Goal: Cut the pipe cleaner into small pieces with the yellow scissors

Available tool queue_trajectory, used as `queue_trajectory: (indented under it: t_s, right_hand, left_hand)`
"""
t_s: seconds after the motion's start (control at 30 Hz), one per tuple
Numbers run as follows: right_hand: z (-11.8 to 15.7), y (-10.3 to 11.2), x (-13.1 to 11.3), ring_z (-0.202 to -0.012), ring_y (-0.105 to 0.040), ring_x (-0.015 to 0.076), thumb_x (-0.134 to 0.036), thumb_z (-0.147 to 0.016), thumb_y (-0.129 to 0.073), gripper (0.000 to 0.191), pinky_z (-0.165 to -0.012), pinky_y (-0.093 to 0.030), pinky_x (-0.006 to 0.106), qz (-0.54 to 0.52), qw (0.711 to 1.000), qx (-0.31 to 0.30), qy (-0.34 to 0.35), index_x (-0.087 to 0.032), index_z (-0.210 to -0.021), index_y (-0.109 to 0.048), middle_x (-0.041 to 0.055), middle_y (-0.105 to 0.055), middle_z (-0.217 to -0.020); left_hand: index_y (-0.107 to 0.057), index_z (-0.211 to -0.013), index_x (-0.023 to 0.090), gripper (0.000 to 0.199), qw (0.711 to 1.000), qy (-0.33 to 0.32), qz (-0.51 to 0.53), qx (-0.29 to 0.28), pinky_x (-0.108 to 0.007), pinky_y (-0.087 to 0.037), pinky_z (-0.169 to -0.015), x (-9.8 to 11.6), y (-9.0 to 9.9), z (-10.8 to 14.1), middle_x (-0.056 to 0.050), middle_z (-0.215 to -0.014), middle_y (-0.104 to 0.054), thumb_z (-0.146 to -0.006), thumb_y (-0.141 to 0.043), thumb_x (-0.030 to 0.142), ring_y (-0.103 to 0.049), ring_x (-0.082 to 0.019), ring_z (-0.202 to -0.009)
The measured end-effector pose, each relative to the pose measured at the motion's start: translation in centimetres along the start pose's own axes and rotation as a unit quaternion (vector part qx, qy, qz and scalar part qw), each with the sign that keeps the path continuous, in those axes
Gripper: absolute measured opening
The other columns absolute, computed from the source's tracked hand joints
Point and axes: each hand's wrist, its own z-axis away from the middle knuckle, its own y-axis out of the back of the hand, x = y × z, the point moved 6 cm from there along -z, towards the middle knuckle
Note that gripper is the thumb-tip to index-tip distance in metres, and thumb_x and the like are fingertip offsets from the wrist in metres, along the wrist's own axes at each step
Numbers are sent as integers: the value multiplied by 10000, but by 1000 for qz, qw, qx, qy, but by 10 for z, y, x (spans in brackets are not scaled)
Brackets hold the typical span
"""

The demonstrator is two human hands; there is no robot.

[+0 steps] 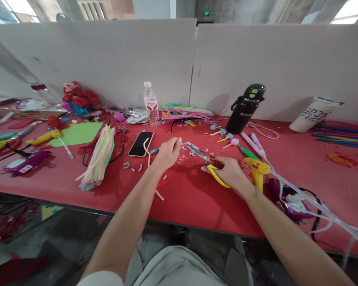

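Observation:
My right hand (226,172) grips a pair of scissors (198,152) with yellow and red handles, the blades pointing left. Close to the blade tips, my left hand (170,151) is closed in a pinch on a thin lilac pipe cleaner (183,143), mostly hidden by the fingers. Small cut lilac pieces (193,150) lie scattered under and around the blades. A cream pipe cleaner (148,157) lies beside my left wrist, partly over a phone (139,144). Flower-like pieces with blue and pink heads (229,136) lie beyond my right hand.
On the right are a yellow glue gun (258,169), a purple power strip (286,200), a black bottle (241,117) and a white cup (308,117). A pipe-cleaner bundle (100,157) lies left. A water bottle (152,109) stands near the white partition (131,63).

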Motion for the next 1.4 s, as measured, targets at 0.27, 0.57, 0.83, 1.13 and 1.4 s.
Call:
queue_trajectory:
  t_s: [0.27,0.57,0.83,1.13,1.4]
  right_hand:
    - [-1,-4,6,-516,-286,78,-665,-645,-624,534,-434,-233,200,15,1000,-2,7,-165,-574,-450,-36,-359,-533]
    - [-2,-1,4,-510,-260,76,-646,-653,-623,533,-430,-210,205,16,1000,9,-3,-172,-551,-400,-43,-319,-526]
    - [2,0,-3,-514,-297,81,-645,-632,-646,518,-441,-247,199,-24,1000,0,-9,-177,-592,-428,-40,-382,-533]
    - [1,0,-2,-518,-283,78,-631,-615,-671,519,-437,-243,188,-20,1000,-7,-13,-176,-588,-422,-48,-367,-526]
    - [1,-1,-2,-523,-283,76,-612,-634,-668,511,-434,-237,184,-16,1000,-11,-3,-175,-584,-409,-49,-344,-536]
  left_hand:
    - [-429,-674,183,399,1000,5,0,-2,-262,-310,-588,0,-3,0,-1,-586,-513,-944,-269,429,-460,-111,-542]
    - [-431,-650,181,401,1000,15,5,3,-261,-316,-579,-2,-2,0,-8,-587,-522,-940,-289,419,-464,-112,-544]
    - [-425,-637,181,412,998,42,47,12,-266,-334,-570,-4,-2,0,-3,-592,-535,-937,-287,428,-470,-108,-529]
    - [-446,-625,170,461,992,60,107,-1,-243,-327,-510,-2,-2,1,2,-575,-491,-927,-278,475,-427,-93,-494]
    - [-457,-619,165,460,992,61,111,-4,-238,-319,-505,-3,-4,0,8,-562,-477,-925,-290,466,-415,-89,-487]
